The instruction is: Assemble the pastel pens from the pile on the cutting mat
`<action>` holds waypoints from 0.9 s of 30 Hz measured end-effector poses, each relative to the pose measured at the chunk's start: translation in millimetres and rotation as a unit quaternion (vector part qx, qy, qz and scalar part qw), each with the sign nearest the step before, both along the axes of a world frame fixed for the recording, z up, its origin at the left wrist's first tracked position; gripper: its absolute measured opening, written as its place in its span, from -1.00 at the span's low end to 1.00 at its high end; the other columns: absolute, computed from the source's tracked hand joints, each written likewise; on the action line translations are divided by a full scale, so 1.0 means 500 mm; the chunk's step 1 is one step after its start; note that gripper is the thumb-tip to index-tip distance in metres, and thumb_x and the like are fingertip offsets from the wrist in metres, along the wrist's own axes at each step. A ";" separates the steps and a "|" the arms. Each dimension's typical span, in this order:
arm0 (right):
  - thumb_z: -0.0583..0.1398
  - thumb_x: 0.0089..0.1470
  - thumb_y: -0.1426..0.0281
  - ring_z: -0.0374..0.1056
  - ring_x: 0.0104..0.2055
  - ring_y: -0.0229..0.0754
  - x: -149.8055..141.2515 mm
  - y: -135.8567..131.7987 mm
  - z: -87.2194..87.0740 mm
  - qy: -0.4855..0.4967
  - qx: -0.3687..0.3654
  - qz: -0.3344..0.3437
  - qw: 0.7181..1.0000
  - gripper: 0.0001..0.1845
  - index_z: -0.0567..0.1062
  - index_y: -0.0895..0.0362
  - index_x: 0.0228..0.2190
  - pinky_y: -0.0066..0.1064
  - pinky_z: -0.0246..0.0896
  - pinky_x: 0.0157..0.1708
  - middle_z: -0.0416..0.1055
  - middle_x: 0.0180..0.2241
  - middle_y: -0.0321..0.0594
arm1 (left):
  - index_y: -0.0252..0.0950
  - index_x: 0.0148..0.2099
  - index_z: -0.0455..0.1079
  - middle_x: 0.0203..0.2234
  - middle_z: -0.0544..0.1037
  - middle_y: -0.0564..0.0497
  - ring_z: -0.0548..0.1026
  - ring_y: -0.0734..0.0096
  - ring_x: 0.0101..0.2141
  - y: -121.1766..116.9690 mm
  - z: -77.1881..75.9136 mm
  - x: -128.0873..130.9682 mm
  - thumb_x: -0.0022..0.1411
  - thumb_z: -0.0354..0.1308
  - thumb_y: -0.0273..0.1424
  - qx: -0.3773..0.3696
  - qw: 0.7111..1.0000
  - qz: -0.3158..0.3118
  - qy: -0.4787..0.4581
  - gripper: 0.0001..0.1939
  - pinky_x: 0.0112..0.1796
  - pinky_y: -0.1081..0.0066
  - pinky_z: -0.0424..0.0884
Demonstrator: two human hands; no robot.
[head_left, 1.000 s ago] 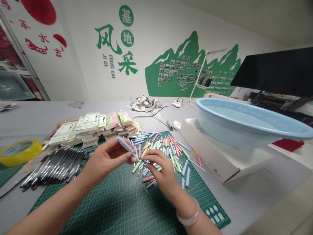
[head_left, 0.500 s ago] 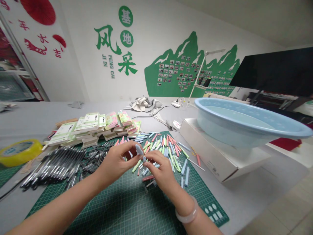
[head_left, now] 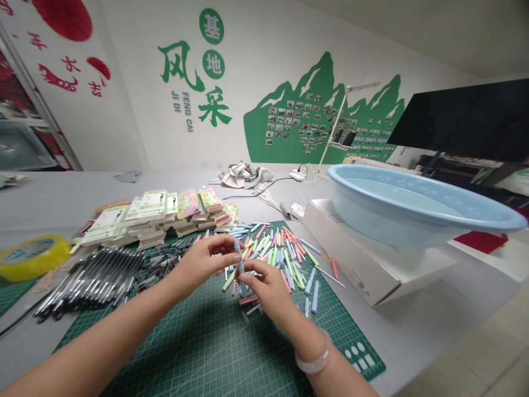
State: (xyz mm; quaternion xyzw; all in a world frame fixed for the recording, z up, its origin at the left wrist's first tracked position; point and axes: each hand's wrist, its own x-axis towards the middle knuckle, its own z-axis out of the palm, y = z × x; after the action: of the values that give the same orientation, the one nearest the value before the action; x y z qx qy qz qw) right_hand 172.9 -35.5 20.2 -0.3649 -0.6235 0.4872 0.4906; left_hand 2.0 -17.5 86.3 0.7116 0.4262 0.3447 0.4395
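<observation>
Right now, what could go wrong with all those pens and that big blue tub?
The light-blue pen, held by the left hand and right hand, could slip and get mixed up with the loose coloured pens, since some of those are blue too. The blue tub might tip if someone bumped it, because its rim sticks out past the white box under it.

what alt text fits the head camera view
A person's left hand and right hand hold light blue pen parts over a green mat. Coloured pen pieces lie beyond, dark pens to the left, a blue basin on a white box to the right.
</observation>
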 end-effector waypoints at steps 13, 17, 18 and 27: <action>0.29 -0.07 0.30 0.19 -0.59 -0.39 -0.030 -0.001 -0.025 0.260 -0.171 0.061 0.948 -0.74 0.45 0.15 -0.31 -0.57 -0.01 -0.64 0.32 -0.53 -0.35 | -0.33 -0.34 0.37 -0.59 0.37 0.12 0.27 0.54 -0.60 0.017 -0.034 0.012 0.14 0.12 -0.21 -0.020 0.996 0.021 -0.088 -0.74 -0.53 0.50 0.19; 0.37 -0.21 0.35 0.19 -0.65 -0.39 -0.026 0.000 -0.026 0.252 -0.165 0.028 0.953 -0.71 0.38 0.15 -0.47 -0.58 0.01 -0.67 0.33 -0.61 -0.39 | -0.34 -0.35 0.38 -0.61 0.34 0.13 0.26 0.55 -0.60 0.020 -0.038 0.020 0.13 0.13 -0.20 -0.024 0.995 0.018 -0.094 -0.73 -0.52 0.50 0.18; 0.37 -0.19 0.32 0.21 -0.64 -0.38 -0.024 0.001 -0.026 0.246 -0.172 0.031 0.953 -0.72 0.38 0.16 -0.50 -0.58 0.03 -0.67 0.35 -0.61 -0.36 | -0.34 -0.34 0.39 -0.60 0.33 0.13 0.26 0.55 -0.60 0.022 -0.038 0.021 0.13 0.13 -0.21 -0.022 0.995 0.015 -0.094 -0.74 -0.52 0.50 0.18; 0.30 -0.08 0.24 0.07 -0.68 -0.48 -0.022 0.016 -0.029 0.282 -0.186 0.033 0.941 -0.73 0.46 0.19 -0.42 -0.63 -0.19 -0.73 0.36 -0.54 -0.33 | -0.34 -0.38 0.38 -0.59 0.37 0.11 0.28 0.54 -0.57 0.050 -0.064 0.026 0.12 0.14 -0.24 -0.048 0.990 0.004 -0.130 -0.76 -0.51 0.51 0.19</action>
State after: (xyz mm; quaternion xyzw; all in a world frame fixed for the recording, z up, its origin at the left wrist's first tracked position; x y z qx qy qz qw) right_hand 161.7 -27.6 5.6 -0.2766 -0.3696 0.6938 0.5528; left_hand 14.8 7.6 54.4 0.6372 0.3844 0.4154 0.5232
